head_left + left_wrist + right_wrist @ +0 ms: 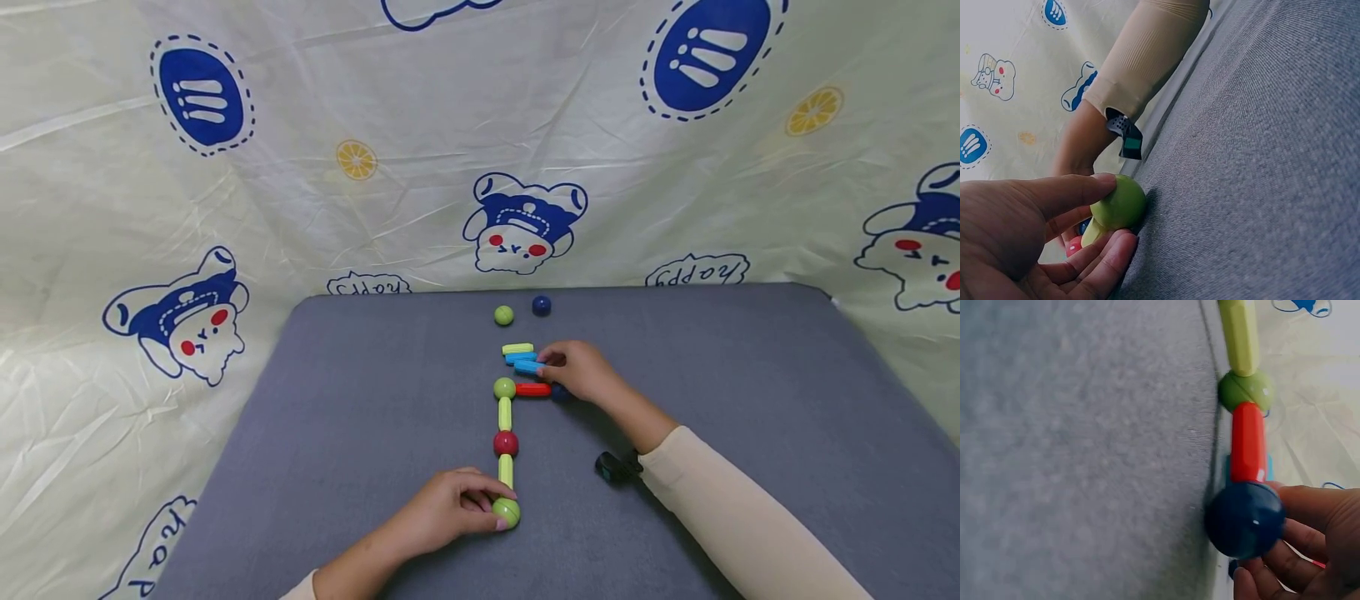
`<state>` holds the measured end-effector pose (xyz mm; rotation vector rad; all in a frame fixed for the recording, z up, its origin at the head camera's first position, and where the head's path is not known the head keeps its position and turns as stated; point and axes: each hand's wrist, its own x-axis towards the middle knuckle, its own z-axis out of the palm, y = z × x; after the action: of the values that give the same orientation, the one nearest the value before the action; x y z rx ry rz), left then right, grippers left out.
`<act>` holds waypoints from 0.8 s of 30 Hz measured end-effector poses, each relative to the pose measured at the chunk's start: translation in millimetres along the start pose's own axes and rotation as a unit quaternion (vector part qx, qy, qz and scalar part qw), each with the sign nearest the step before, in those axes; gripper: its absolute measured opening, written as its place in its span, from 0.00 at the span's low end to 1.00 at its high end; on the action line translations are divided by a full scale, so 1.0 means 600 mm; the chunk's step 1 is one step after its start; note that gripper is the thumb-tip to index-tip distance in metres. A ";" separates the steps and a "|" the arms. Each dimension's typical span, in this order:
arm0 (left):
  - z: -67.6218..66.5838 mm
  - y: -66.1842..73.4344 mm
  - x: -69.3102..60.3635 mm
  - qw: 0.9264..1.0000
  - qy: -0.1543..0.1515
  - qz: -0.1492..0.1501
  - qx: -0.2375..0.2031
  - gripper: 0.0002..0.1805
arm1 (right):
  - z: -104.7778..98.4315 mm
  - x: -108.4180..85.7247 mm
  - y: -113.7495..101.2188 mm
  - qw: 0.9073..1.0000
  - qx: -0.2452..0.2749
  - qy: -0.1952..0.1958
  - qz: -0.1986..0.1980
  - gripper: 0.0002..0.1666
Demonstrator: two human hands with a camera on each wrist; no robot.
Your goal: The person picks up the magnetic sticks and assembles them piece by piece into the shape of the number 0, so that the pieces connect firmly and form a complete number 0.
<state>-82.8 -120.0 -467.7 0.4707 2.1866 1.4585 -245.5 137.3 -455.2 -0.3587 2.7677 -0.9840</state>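
Observation:
A chain of balls and rods lies on the table. Its near green ball (507,512) is pinched between the thumb and fingers of my left hand (453,508). From there a yellow-green rod leads to a red ball (506,442), then another yellow-green rod (505,414) to a far green ball (505,388). A red rod (1248,444) branches right from that ball and ends in a dark blue ball (1245,520). Just beyond this branch, my right hand (585,371) pinches the right end of a light blue rod (528,367). In the right wrist view, the dark blue ball largely hides that rod.
Behind the held rod lie a second light blue rod (517,359) and a loose yellow-green rod (517,349). A loose green ball (504,315) and a loose dark blue ball (542,306) sit near the far edge of the grey table (360,400). A printed sheet (420,108) hangs behind.

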 end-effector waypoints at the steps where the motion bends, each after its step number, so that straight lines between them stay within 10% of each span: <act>1: 0.000 0.000 0.000 1.000 -0.001 0.000 0.001 0.13 | -0.003 -0.004 0.000 1.000 0.003 0.003 -0.001 0.12; 24: 0.001 -0.002 0.001 1.000 0.003 -0.001 0.012 0.13 | -0.013 -0.128 -0.006 0.998 0.010 -0.012 -0.059 0.07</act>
<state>-82.8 -119.7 -469.4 0.4730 2.2113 1.4358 -173.3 161.2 -439.7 -0.5337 2.7393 -1.0262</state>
